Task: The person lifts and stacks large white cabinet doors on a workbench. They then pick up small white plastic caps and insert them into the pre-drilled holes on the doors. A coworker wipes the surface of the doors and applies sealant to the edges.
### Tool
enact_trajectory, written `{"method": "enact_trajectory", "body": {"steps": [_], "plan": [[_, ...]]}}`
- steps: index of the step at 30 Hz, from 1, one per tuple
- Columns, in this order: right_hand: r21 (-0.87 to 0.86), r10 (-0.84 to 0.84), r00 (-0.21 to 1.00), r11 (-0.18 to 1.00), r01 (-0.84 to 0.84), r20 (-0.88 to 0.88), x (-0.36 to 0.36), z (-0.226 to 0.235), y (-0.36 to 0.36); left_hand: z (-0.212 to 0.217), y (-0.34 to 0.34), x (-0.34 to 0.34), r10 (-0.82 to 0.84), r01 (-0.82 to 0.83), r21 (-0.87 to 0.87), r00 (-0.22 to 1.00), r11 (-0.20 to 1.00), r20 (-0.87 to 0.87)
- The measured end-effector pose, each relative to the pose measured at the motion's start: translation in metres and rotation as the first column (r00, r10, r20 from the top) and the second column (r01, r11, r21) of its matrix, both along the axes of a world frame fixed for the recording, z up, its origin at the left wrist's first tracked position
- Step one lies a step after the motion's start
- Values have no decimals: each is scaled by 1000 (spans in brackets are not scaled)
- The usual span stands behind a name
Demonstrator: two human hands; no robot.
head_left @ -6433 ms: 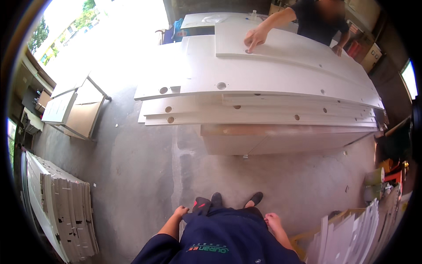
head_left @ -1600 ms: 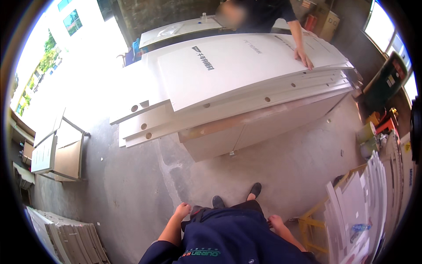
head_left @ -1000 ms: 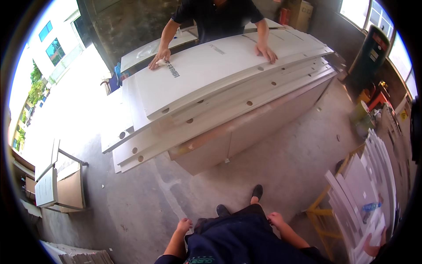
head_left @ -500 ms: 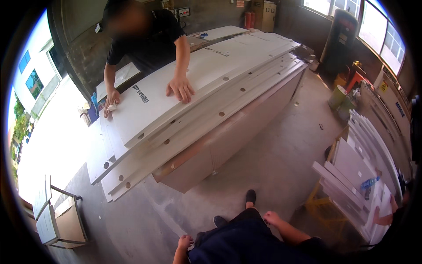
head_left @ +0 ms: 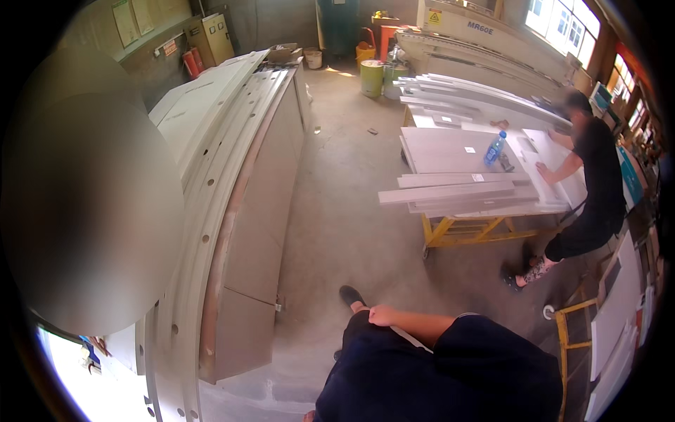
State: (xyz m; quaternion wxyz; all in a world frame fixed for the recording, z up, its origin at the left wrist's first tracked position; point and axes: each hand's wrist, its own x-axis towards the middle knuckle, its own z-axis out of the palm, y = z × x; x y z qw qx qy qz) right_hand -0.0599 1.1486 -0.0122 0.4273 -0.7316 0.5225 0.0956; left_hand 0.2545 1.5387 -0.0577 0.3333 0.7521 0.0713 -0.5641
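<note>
Largest by far, a stack of long white drilled panels point(head_left: 211, 176) lying flat on a plain base along the left of the concrete floor point(head_left: 351, 211), near edge just beside the dark trouser leg. Across the floor, well apart, a yellow-framed table point(head_left: 464, 228) loaded with grey boards point(head_left: 450, 193) overhanging its left edge; at its right edge a co-worker point(head_left: 590, 183) in black, one hand flat on a board. Toward the table's far right corner, a blue bottle point(head_left: 494, 149) standing upright. Lower down, right hand point(head_left: 383, 314) resting on the thigh, fingers curled narrow, holding nothing that shows; above it a black shoe point(head_left: 349, 295). Of the left hand point(head_left: 307, 416) only a sliver at the lower edge, fingers impossible to tell. Judged a pause beside the stack, no panel taken up yet. Next move likely calls for turning left, lifting both hands off the legs and spreading them wide on a panel's near edge.
</note>
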Motion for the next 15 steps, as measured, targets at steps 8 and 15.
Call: {"method": "enact_trajectory", "body": {"steps": [8, 15], "plan": [[27, -49, 995, 998, 51, -82, -19, 1, 17, 10, -50, 13, -94, 94, 20, 996, 995, 4], [101, -196, 979, 975, 200, -50, -38, 4, 28, 14, -74, 24, -148, 147, 24, 989, 989, 14]]}}
